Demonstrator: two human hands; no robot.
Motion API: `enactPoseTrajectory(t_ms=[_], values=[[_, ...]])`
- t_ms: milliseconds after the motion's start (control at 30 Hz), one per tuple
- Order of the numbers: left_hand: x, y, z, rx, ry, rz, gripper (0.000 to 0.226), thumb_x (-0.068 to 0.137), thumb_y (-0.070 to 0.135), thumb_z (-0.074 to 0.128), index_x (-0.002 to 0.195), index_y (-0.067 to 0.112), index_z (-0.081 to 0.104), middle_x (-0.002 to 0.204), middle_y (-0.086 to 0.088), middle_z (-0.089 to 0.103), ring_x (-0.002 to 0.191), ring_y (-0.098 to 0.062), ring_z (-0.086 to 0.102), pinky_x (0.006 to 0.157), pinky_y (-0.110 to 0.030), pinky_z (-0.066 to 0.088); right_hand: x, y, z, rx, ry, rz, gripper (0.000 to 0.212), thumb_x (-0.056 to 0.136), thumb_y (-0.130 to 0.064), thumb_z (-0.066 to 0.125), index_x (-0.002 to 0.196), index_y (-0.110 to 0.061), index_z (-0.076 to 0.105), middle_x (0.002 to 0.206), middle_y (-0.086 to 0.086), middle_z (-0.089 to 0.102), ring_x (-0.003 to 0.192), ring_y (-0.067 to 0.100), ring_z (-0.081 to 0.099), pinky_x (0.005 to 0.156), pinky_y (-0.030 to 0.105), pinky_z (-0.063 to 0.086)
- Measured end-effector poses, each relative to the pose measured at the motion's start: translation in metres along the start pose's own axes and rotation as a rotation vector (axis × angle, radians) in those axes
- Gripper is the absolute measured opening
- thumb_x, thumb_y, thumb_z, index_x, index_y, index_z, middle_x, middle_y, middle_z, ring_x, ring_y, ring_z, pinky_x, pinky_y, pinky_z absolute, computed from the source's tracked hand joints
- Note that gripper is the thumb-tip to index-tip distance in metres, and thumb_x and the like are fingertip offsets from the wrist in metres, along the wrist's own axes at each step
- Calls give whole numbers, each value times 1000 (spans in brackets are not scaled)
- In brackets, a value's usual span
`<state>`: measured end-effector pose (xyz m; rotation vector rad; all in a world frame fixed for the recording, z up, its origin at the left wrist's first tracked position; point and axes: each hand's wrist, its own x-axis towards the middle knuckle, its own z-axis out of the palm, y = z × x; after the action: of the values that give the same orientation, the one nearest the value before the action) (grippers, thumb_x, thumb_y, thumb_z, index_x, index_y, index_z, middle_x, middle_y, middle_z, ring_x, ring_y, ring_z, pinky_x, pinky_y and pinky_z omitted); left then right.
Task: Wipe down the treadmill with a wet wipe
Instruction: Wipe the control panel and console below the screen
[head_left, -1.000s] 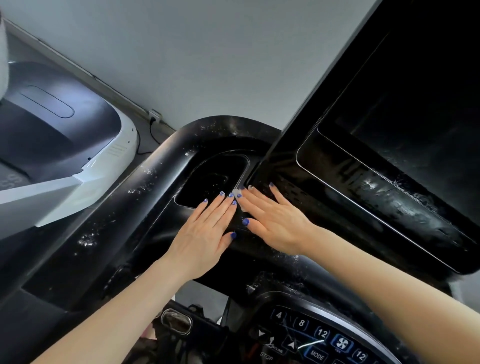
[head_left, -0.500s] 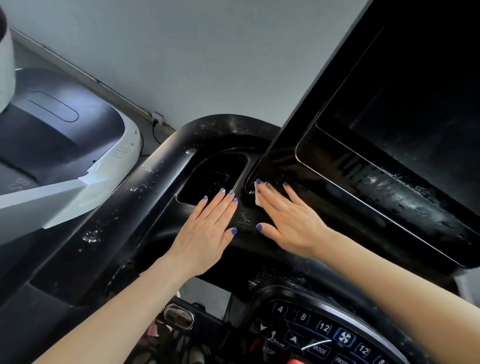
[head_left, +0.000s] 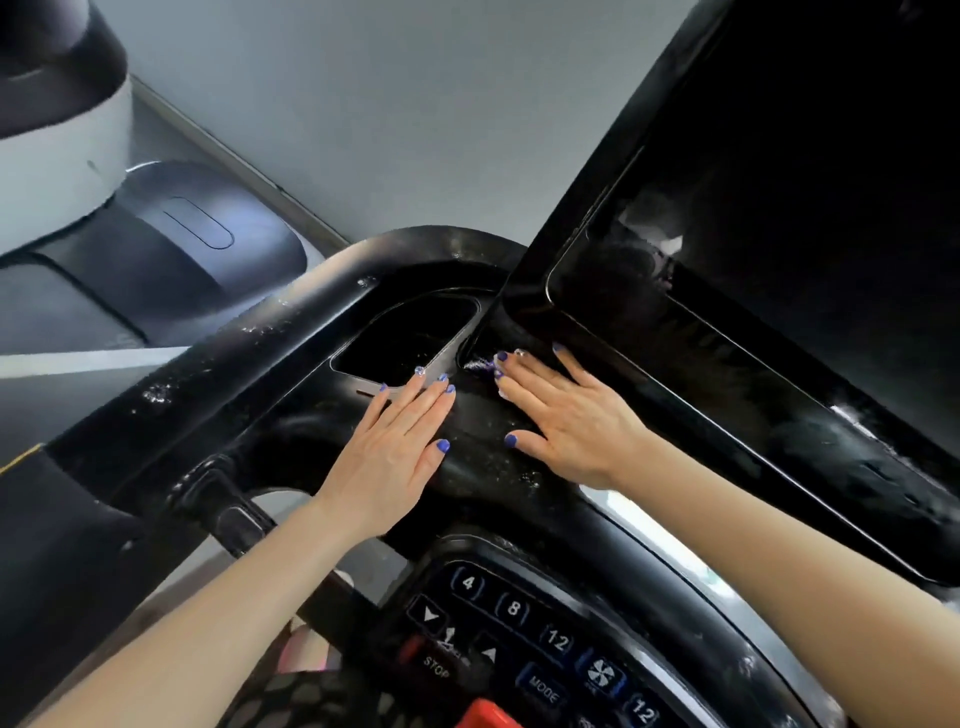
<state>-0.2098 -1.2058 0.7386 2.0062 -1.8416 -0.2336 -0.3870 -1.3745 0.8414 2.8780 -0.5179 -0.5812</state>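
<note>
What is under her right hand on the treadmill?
A sliver of white wet wipe peeks out beside the flat right hand, pressed on the black console. Most of the wipe is covered by the palm, so its size cannot be seen.

Left hand (head_left: 390, 451): bare, no ring or watch showing, nails short and rounded, painted vivid blue-violet. One nail near fingertip row looks paler, silvery. Forearm behind it bare to frame edge, no sleeve in sight. Right hand (head_left: 567, 422): bare too, same blue-violet polish on thumb and fingers, one nail with pale glittery finish. Wrist plain, forearm bare all the way back. Below left forearm, glimpse of dark garment with lighter spotted pattern, plus patch of pink; too blurred to tell more.
</note>
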Motion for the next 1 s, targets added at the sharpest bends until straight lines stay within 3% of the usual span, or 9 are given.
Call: enactPoseTrajectory(t_ms=[133, 233, 333, 533, 700, 833, 1000], values=[[2, 6, 2, 6, 26, -40, 65, 107, 50, -1, 158, 18, 23, 165, 8, 15, 156, -11, 6, 126, -38, 7, -26, 13, 15, 95, 1, -39, 95, 86, -73, -19, 161, -20, 3, 168, -6, -9, 150, 4, -19, 118, 32, -26], [1, 7, 2, -30, 43, -53, 68, 105, 52, -2, 159, 20, 26, 165, 11, 13, 155, -7, 1, 126, -32, 0, -46, 20, 23, 178, -8, -62, 95, 85, -75, -20, 162, -22, 0, 167, -11, -11, 149, 0, -21, 117, 29, -27], [2, 5, 4, -45, 48, -54, 61, 106, 46, 10, 158, 20, 29, 166, 8, 19, 155, -9, 5, 125, -31, -2, -60, 23, 25, 180, -37, -59, 91, 87, -74, -20, 161, -23, -4, 167, -12, -13, 149, -1, -21, 117, 31, -27], [2, -1, 6, -59, 41, -27, 56, 107, 40, 19, 157, 20, 32, 165, 6, 25, 155, -11, 14, 126, -39, 9, -12, 13, 10, -61, 62, 2, 80, 101, -65, 2, 158, -13, 25, 165, 2, 21, 154, 16, 12, 125, 41, -6], [2, -4, -3, -63, -11, 5, 58, 107, 43, 17, 157, 20, 31, 165, 5, 25, 154, -11, 15, 126, -42, 15, 30, 7, -4, -189, 86, 49, 82, 97, -66, -2, 159, -15, 11, 167, 0, 11, 155, 15, 4, 125, 41, -11], [1, -8, -7, -58, -52, 32, 66, 107, 49, 2, 158, 19, 31, 166, 4, 24, 155, -13, 15, 125, -43, 17, -10, 13, 1, -158, 27, 88, 77, 101, -64, 12, 157, -13, 28, 165, 2, 24, 154, 16, 15, 126, 41, -2], [2, -8, -9, -55, -69, 35, 62, 106, 46, 14, 158, 17, 30, 166, 3, 22, 155, -14, 12, 126, -44, 16, -62, 14, 9, -86, -43, 175, 77, 103, -62, 9, 155, -12, 34, 163, 1, 29, 153, 15, 19, 126, 42, 1]])
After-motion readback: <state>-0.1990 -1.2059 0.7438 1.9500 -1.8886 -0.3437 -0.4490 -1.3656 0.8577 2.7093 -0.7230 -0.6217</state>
